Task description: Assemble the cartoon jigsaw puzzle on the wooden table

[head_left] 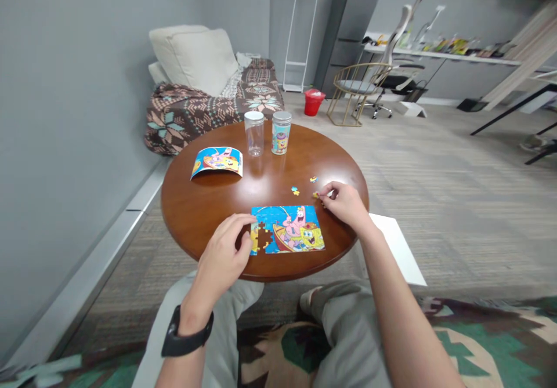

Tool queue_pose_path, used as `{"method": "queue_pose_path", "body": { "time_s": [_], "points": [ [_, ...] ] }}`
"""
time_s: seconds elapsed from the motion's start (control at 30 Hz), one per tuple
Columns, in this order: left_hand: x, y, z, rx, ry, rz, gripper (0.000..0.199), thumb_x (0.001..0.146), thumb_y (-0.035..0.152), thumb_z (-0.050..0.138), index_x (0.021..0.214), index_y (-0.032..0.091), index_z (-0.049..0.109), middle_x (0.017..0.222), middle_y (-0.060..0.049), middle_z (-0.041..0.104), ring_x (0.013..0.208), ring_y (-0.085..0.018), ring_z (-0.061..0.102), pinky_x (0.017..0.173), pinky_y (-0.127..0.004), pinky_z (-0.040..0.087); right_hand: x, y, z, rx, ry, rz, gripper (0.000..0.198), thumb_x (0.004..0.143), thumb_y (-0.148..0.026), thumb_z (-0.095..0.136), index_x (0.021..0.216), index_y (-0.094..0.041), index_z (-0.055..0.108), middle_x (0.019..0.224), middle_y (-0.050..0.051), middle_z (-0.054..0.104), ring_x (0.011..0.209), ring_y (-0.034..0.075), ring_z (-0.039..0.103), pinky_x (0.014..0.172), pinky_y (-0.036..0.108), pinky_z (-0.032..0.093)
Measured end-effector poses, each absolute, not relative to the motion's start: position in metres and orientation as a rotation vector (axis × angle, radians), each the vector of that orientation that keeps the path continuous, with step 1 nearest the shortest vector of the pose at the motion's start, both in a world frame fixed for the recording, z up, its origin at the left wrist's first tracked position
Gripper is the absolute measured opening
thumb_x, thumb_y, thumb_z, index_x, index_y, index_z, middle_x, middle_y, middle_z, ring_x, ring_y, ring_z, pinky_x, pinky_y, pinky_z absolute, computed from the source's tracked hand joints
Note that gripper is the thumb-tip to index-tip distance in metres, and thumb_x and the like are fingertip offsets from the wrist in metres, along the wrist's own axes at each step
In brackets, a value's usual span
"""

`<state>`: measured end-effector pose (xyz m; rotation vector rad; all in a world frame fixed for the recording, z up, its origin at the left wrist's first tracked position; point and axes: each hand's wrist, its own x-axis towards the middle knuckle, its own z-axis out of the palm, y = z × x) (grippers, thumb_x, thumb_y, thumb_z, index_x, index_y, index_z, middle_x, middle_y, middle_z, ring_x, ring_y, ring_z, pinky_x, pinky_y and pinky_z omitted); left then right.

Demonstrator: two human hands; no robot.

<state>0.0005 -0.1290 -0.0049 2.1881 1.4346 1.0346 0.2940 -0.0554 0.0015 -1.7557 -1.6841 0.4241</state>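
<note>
A cartoon jigsaw puzzle (291,231) lies near the front of the round table, mostly joined, with a gap in its lower left part where brown wood shows. My left hand (226,246) rests at the puzzle's left edge, fingers stretched out and holding nothing. Beyond the puzzle's upper right corner, my right hand (343,203) pinches a small puzzle piece (315,195) between thumb and fingers. Another piece may lie beneath those fingers, partly hidden. Two loose pieces lie nearby: a blue and yellow piece (295,191) and a second piece (313,179) farther back.
On the brown table (204,208) stand a clear jar (255,136) and a cartoon-printed jar (281,136). A curved picture sheet (217,160) lies at the left. Behind are a patterned sofa (191,109), a red bin (313,104) and a wire chair (357,86).
</note>
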Motion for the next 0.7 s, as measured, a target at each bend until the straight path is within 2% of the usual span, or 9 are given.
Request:
{"method": "queue_pose_path", "body": {
  "time_s": [0.07, 0.13, 0.17, 0.27, 0.4, 0.47, 0.7],
  "points": [
    [-0.002, -0.131, 0.000, 2.197, 1.362, 1.058, 0.026, 0.092, 0.013, 0.044, 0.106, 0.018, 0.065, 0.111, -0.007, 0.071, 0.106, -0.019, 0.066, 0.095, -0.034, 0.052, 0.288, -0.063, 0.008, -1.642, -1.720, 0.459, 0.008, 0.075, -0.016, 0.062, 0.081, -0.019, 0.067, 0.071, 0.003, 0.067, 0.064, 0.017, 0.059, 0.065, 0.030, 0.048],
    [-0.006, -0.134, 0.006, 2.238, 1.250, 1.088, 0.025, 0.093, 0.010, 0.044, 0.103, 0.017, 0.067, 0.104, -0.006, 0.071, 0.099, -0.017, 0.066, 0.088, -0.030, 0.053, 0.275, -0.075, 0.017, -1.454, -1.817, 0.523, 0.020, 0.078, -0.016, 0.059, 0.095, -0.019, 0.070, 0.078, 0.003, 0.069, 0.067, 0.016, 0.060, 0.065, 0.029, 0.047],
    [-0.009, -0.135, 0.008, 2.269, 1.199, 1.098, 0.025, 0.093, 0.009, 0.045, 0.100, 0.017, 0.067, 0.101, -0.005, 0.071, 0.095, -0.016, 0.066, 0.085, -0.029, 0.053, 0.267, -0.082, 0.021, -1.361, -1.873, 0.583, 0.020, 0.082, -0.019, 0.058, 0.096, -0.020, 0.071, 0.083, 0.004, 0.070, 0.070, 0.016, 0.061, 0.066, 0.029, 0.048],
    [-0.015, -0.136, 0.010, 2.387, 1.123, 1.110, 0.025, 0.091, 0.005, 0.048, 0.092, 0.017, 0.070, 0.092, -0.004, 0.071, 0.087, -0.016, 0.064, 0.079, -0.030, 0.050, 0.237, -0.102, 0.030, -1.173, -1.974, 0.782, 0.014, 0.086, -0.022, 0.057, 0.088, -0.021, 0.072, 0.088, 0.004, 0.073, 0.080, 0.017, 0.065, 0.074, 0.030, 0.049],
    [-0.022, -0.133, 0.005, 2.473, 1.056, 1.084, 0.029, 0.085, 0.001, 0.049, 0.086, 0.017, 0.073, 0.087, -0.004, 0.069, 0.080, -0.016, 0.060, 0.074, -0.032, 0.048, 0.209, -0.112, 0.030, -1.111, -2.034, 0.937, 0.009, 0.085, -0.019, 0.061, 0.079, -0.019, 0.069, 0.078, 0.002, 0.072, 0.072, 0.015, 0.063, 0.068, 0.028, 0.048],
    [-0.025, -0.133, 0.002, 2.465, 0.998, 1.055, 0.033, 0.082, 0.000, 0.048, 0.088, 0.017, 0.075, 0.087, -0.004, 0.067, 0.078, -0.016, 0.058, 0.073, -0.032, 0.048, 0.202, -0.110, 0.026, -1.077, -2.078, 0.924, 0.010, 0.084, -0.016, 0.062, 0.077, -0.019, 0.068, 0.078, 0.002, 0.072, 0.074, 0.015, 0.063, 0.069, 0.028, 0.047],
    [-0.027, -0.134, 0.000, 2.461, 0.961, 0.978, 0.036, 0.080, 0.001, 0.048, 0.085, 0.018, 0.078, 0.087, -0.005, 0.068, 0.081, -0.017, 0.059, 0.075, -0.035, 0.049, 0.196, -0.108, 0.016, -0.993, -2.161, 0.864, 0.014, 0.084, -0.011, 0.062, 0.087, -0.021, 0.072, 0.082, 0.002, 0.074, 0.080, 0.016, 0.063, 0.074, 0.031, 0.046]
  ]
}}
